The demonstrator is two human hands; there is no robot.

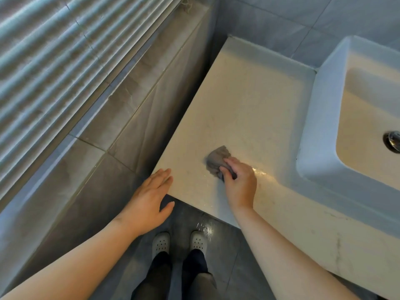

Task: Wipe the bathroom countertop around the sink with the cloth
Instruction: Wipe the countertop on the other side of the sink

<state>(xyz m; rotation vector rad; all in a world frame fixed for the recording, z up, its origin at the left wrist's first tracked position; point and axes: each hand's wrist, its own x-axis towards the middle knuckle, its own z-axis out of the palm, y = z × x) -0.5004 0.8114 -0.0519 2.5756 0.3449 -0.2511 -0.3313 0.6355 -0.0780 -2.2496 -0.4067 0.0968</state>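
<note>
On the countertop (249,105) we wipe with the grey cloth (217,158) gripped by our right hand (240,185), our left hand (149,198) lying flat and open at the corner, and next, we think, comes the part beyond both hands.

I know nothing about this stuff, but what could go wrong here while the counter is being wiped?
The floor shows a wet patch right beside the white shoes, so a slip is possible. The right hand grips the grey cloth near the front edge of the countertop, beside a wet streak; wiping toward the edge could push more water onto the floor.
</note>
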